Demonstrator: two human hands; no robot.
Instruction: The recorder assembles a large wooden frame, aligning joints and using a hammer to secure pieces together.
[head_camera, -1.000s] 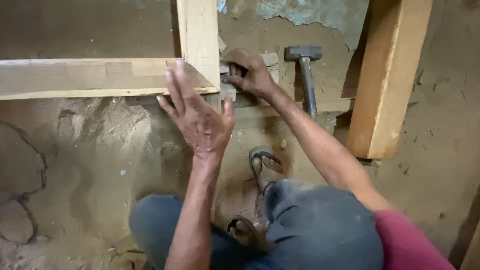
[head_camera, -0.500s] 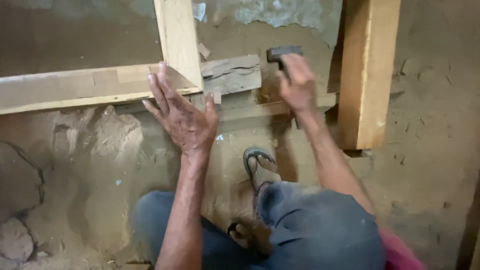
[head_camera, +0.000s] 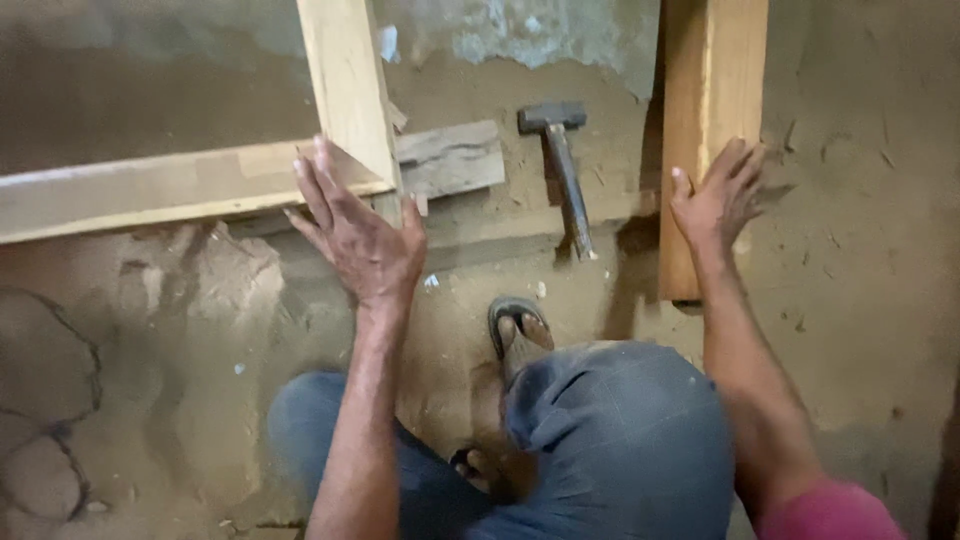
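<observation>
- A horizontal wooden rail lies along the earthen floor, butted against an upright plank at the joint.
- The left hand presses flat on that joint, fingers spread, gripping nothing.
- A hammer lies on the floor, set down between the timbers, no hand on it.
- The right hand rests on the thick post, fingers loosely spread; whether the frame is fixed looks unclear.

One camera only, worn on the person's head, looking steeply down and forward over the knees at the dirt floor. It sits close: forearms fill the lower frame, the timber frame crosses the top. No second view.
</observation>
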